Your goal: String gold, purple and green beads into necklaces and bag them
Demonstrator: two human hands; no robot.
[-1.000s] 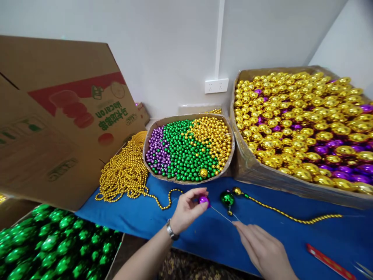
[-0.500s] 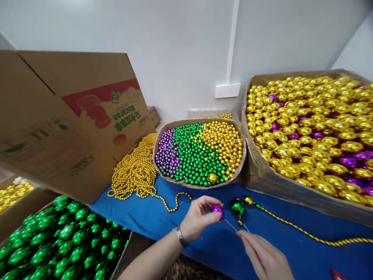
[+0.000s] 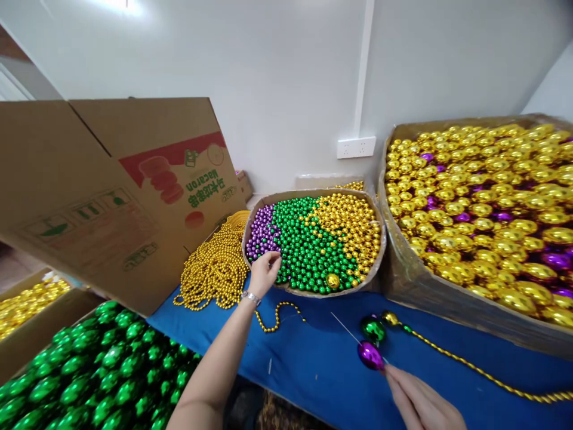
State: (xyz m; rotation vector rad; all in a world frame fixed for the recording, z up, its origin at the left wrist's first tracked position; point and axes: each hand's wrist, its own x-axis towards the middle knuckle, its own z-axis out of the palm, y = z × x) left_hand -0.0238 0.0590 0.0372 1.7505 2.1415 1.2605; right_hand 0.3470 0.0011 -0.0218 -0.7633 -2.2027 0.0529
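Pinching with right grip (image 3: pixel 421 403) a thin metal needle (image 3: pixel 344 325), fingertips right behind the shiny purple ball (image 3: pixel 370 355) threaded on it, over the blue desk (image 3: pixel 322 370). Reaching with left grip (image 3: pixel 263 272) into the shallow cardboard tray (image 3: pixel 313 292) of small beads, fingers curled; cannot tell whether closed on any. Just beyond: shiny green ball (image 3: pixel 373 328), gold bead strand (image 3: pixel 470 365).

what i couldn't make out at the bead table
the left hand (image 3: pixel 264 272) covered whatever its fingertips met in the bead tray (image 3: pixel 313 294); the right hand (image 3: pixel 421 406) ran off the bottom edge, and i couldn't read its grip beside the purple ball (image 3: pixel 370 355); the gold ball box (image 3: pixel 447 298) was cut at the right.
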